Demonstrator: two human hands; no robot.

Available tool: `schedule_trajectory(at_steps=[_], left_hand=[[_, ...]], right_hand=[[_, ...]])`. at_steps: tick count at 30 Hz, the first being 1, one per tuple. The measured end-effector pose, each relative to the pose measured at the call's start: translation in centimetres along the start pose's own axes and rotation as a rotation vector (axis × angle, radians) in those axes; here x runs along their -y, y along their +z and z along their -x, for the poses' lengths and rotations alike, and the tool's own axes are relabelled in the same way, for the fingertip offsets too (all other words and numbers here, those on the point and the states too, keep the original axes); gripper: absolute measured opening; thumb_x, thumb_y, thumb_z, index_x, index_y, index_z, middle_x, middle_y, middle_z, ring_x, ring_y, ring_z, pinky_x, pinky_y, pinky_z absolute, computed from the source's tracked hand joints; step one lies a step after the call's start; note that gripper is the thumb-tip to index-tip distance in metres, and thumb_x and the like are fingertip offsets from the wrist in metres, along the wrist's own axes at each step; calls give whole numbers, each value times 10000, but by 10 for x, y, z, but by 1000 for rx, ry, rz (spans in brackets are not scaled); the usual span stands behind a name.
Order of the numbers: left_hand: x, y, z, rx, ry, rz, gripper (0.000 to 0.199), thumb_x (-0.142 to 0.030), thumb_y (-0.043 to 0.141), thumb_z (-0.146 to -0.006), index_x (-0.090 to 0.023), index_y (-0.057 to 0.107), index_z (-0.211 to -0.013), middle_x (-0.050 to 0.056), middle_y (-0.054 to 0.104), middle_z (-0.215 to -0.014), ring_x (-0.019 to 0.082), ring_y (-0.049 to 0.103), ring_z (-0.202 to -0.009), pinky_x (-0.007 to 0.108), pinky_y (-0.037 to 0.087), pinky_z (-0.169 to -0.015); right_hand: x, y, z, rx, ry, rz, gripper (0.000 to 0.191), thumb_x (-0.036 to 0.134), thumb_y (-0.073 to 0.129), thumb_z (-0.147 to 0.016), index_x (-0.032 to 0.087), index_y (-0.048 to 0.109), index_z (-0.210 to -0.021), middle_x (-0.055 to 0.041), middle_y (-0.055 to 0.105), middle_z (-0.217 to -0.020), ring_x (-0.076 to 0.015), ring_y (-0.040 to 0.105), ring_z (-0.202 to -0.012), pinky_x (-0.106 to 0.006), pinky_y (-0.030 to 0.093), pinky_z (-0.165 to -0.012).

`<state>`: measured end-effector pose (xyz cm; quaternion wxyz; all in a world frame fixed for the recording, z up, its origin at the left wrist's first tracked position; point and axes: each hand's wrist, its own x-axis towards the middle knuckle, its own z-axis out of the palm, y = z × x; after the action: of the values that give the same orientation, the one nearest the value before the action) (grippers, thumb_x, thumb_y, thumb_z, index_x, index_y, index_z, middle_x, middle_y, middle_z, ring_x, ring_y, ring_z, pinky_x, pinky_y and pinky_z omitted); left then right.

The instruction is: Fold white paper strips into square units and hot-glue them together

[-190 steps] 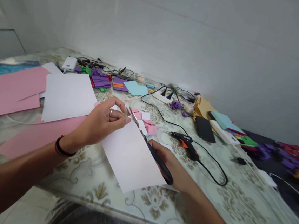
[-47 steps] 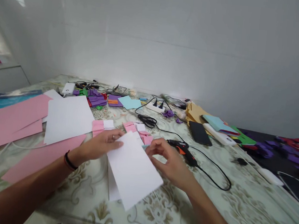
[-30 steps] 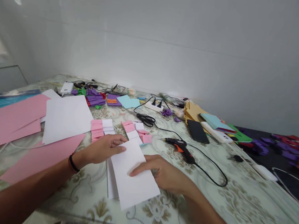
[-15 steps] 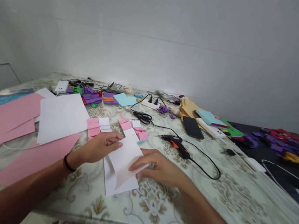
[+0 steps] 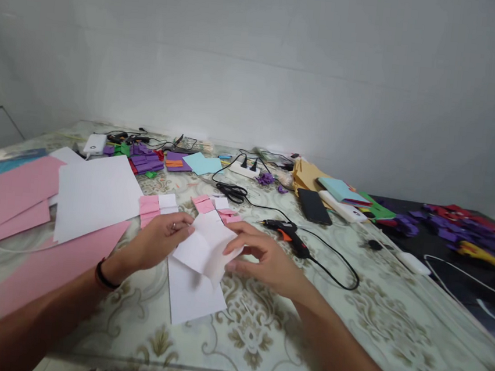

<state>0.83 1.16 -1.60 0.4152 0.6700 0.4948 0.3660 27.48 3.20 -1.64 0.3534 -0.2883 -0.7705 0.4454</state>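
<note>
Both hands hold one small sheet of white paper [image 5: 204, 248], bent along its middle and lifted off the table. My left hand [image 5: 160, 239] pinches its left edge between thumb and fingers. On the right side, my right hand [image 5: 255, 254] grips the curled-up edge. Beneath lies another white sheet [image 5: 193, 298], flat on the patterned tablecloth. Just beyond the hands are folded pink paper pieces [image 5: 203, 204] and a white folded piece [image 5: 167, 203]. A black glue gun [image 5: 289, 234] with an orange trigger lies to the right of my right hand.
Large white paper [image 5: 97, 197] and pink sheets [image 5: 5, 197] cover the left side. Toward the back stand a power strip [image 5: 244, 169] with plugs, and purple paper strips [image 5: 145, 158]. A black phone [image 5: 314, 206] lies at right; the glue gun's cord loops across the cloth.
The white sheet has been raised and its right part bent up more sharply, uncovering more of the sheet beneath. My right hand has moved up slightly. The whole view has shifted a little.
</note>
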Motion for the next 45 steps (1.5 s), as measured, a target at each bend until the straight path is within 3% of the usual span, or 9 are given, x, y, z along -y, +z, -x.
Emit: schedule_trajectory(at_steps=[3,6,13,18,23,28,35,40,45], left_hand=[[1,-7,-5,-111,-45,185,276,-450,684,-903,-177,654,-921,-40,589,-657,105,501,-536,207,336,-506],[2,-10,-9,-199,-90,350,279,-427,755,-840,-175,659,-913,-70,517,-586,81,427,-467,191,279,-454],[7,-8,-11,-254,-93,428,303,-438,756,-841,-184,655,-971,-68,518,-627,80,448,-502,187,322,-471],[0,-8,-6,-114,-86,381,332,-472,758,-862,-182,663,-992,-34,630,-682,104,556,-544,197,379,-500],[-3,-4,-3,12,-98,278,435,-528,733,-869,-189,637,-1124,7,694,-787,157,631,-646,236,454,-570],[2,4,2,150,-61,169,330,-462,634,-959,-204,629,-1166,12,668,-798,161,609,-699,239,444,-601],[4,11,6,137,-4,48,262,-408,566,-1008,-223,580,-1192,-2,654,-770,159,616,-689,230,423,-595],[-24,-1,2,91,65,-15,290,-457,553,-1005,-194,675,-1007,43,729,-857,184,648,-728,253,459,-617],[-84,-23,-9,10,254,-203,332,-482,555,-1008,-204,736,-1013,48,770,-949,203,694,-835,265,505,-713]], right_hand=[[-2,-9,2,-93,-24,1,259,292,801,-867,302,804,-1126,-101,627,-1420,-262,580,-1348,-333,569,-962],[-1,-10,3,-162,-19,22,387,229,767,-873,347,765,-1242,-76,635,-1410,-238,609,-1306,-310,596,-921],[-4,2,3,-141,-59,41,400,151,713,-871,344,790,-1213,-49,714,-1335,-213,688,-1194,-280,603,-885],[-5,-6,7,-185,-74,-19,536,239,788,-872,354,671,-1383,-71,690,-1373,-210,686,-1173,-300,571,-936],[5,-10,6,109,-174,102,186,264,765,-915,248,829,-1090,-69,765,-953,-159,698,-839,-236,514,-722],[7,2,5,327,-114,-31,161,246,760,-916,192,844,-1043,-119,778,-1137,-173,742,-904,-225,521,-713],[8,11,4,228,0,-13,211,403,820,-865,193,823,-877,-45,743,-914,-172,688,-844,-264,535,-758],[24,12,-10,25,211,-100,338,480,827,-820,167,774,-935,-55,707,-959,-179,672,-777,-258,567,-625],[70,-13,-37,-67,51,291,230,420,817,-833,196,783,-871,-70,735,-954,-215,676,-844,-289,564,-669]])
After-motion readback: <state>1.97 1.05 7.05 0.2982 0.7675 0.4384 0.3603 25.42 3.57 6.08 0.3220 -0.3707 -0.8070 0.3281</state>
